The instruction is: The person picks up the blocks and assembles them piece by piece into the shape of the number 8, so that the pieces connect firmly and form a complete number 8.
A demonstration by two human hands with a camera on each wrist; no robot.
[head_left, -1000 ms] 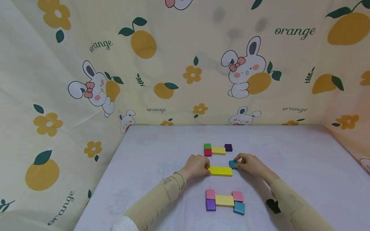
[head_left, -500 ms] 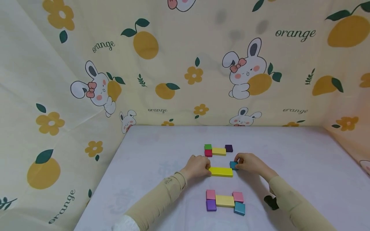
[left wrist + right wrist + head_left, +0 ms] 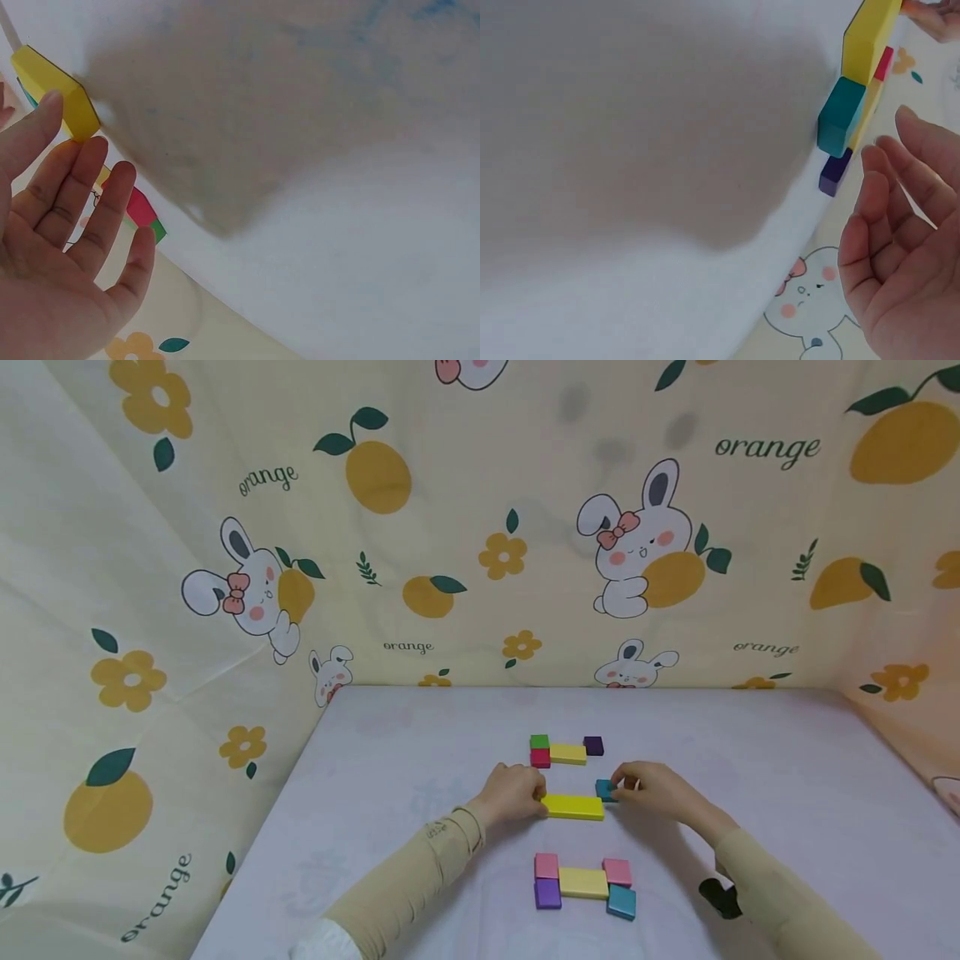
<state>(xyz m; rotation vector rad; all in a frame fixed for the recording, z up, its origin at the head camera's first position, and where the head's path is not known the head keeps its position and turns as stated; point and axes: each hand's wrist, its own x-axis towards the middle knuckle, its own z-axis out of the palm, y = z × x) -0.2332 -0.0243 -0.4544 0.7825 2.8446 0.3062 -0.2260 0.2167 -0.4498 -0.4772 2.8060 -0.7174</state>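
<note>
My left hand [image 3: 512,792] pinches the left end of a long yellow block [image 3: 574,807] lying on the table. In the left wrist view, the thumb [image 3: 45,120] lies against that block and the other fingers spread beside it. A teal block [image 3: 603,790] sits at the far right corner of the yellow one, and the right wrist view shows the two touching. Just right of the teal block is my right hand [image 3: 654,788], its fingers loosely bent. The right wrist view shows a gap between the fingertips [image 3: 870,154] and the teal block [image 3: 841,116].
Behind lies a row of a green block [image 3: 539,742], a red block [image 3: 540,758], a pale yellow block [image 3: 567,754] and a dark purple block [image 3: 593,746]. Nearer, pink [image 3: 547,865], purple [image 3: 547,893] and teal blocks [image 3: 621,902] flank another pale yellow block [image 3: 582,882].
My right hand has let go of the teal block and drawn slightly to the right. The left hand and the yellow block stay in place.
</note>
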